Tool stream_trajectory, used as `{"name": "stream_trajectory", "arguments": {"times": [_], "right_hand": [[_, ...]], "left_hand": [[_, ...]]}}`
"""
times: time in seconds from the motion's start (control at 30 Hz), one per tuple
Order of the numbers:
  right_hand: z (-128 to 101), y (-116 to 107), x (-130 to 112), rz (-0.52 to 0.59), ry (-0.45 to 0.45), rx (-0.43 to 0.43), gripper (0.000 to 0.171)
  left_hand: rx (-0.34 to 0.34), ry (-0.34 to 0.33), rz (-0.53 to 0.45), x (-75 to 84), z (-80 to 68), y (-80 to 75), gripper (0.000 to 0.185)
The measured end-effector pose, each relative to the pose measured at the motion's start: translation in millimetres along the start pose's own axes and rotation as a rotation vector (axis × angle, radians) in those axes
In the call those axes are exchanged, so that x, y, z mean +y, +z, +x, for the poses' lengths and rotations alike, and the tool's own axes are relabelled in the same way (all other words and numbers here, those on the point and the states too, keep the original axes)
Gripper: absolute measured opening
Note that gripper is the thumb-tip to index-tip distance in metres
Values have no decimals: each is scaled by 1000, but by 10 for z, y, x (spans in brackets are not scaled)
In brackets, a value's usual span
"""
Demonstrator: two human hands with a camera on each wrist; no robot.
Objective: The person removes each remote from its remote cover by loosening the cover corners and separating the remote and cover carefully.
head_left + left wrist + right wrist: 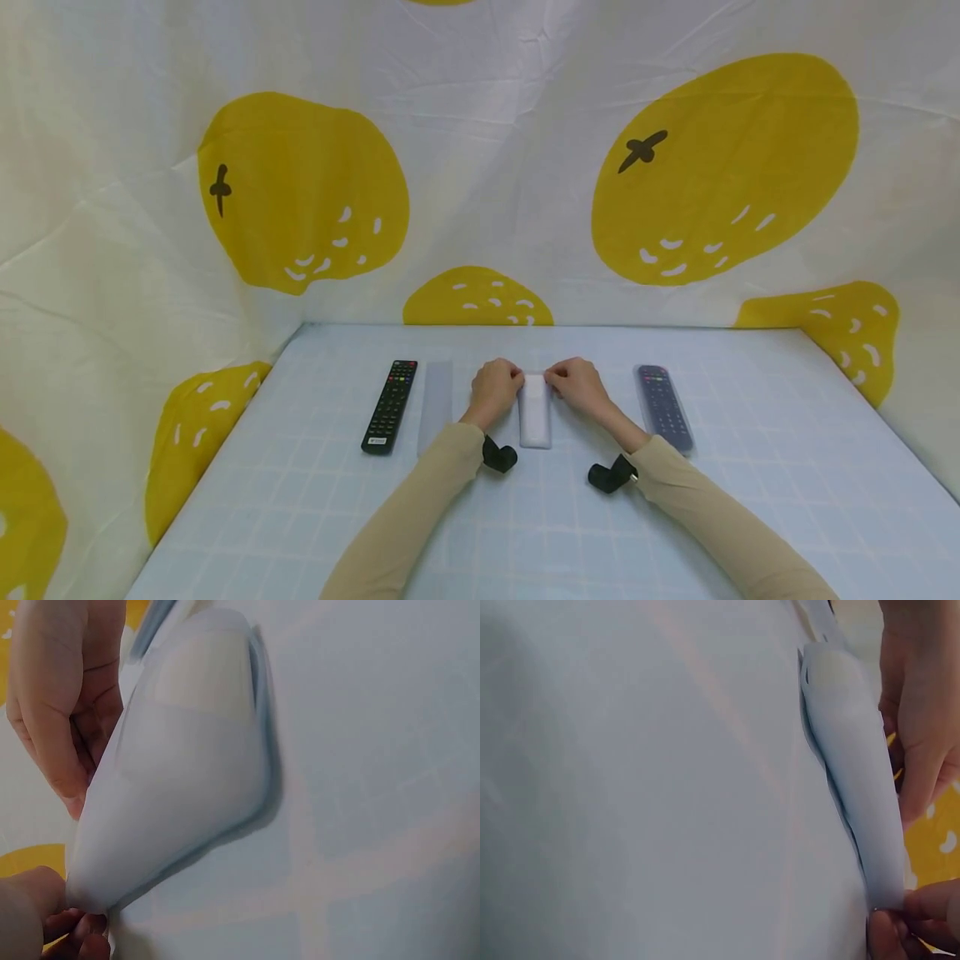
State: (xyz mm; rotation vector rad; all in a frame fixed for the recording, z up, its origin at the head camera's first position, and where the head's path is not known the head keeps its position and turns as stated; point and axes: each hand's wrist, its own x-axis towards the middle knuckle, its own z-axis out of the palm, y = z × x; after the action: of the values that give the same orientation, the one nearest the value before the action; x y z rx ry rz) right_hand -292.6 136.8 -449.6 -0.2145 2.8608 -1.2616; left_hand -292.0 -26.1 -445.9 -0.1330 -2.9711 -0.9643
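Observation:
A white remote [535,410] in a pale translucent sleeve lies lengthwise at the middle of the table. My left hand [498,385] pinches the left corner of its far end, and my right hand [573,382] pinches the right corner. In the left wrist view the white remote [187,772] fills the frame, with my left hand's fingertips [52,915] closed on its edge at the bottom. The right wrist view shows the white remote [855,787] edge-on, with my right hand's fingertips [904,919] nipping its end.
A black remote [390,406] and an empty translucent sleeve [435,404] lie left of my hands. A dark remote inside a clear sleeve [663,407] lies to the right. The blue checked tablecloth [525,533] is walled by lemon-print fabric [300,192] on three sides.

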Motion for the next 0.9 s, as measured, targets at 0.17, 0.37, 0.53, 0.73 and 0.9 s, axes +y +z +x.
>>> {"name": "stream_trajectory", "arguments": {"times": [0.17,0.37,0.53,0.73,0.9], "right_hand": [[9,14,-3,-3,-6,-12,22],[15,39,-5,-14,-5,7,22],[15,43,-5,-42,-25,36,22],[13,50,14,-24,-17,46,24],[0,37,-6,3,5,35,26]], "left_hand": [[-14,-4,16,12,0,2,20],[-7,-1,25,17,-12,-3,20],[-15,-14,-6,12,-11,-12,20],[-41,-26,-72,-19,3,1,23],[-73,-20,-141,-42,21,0,28]]}}
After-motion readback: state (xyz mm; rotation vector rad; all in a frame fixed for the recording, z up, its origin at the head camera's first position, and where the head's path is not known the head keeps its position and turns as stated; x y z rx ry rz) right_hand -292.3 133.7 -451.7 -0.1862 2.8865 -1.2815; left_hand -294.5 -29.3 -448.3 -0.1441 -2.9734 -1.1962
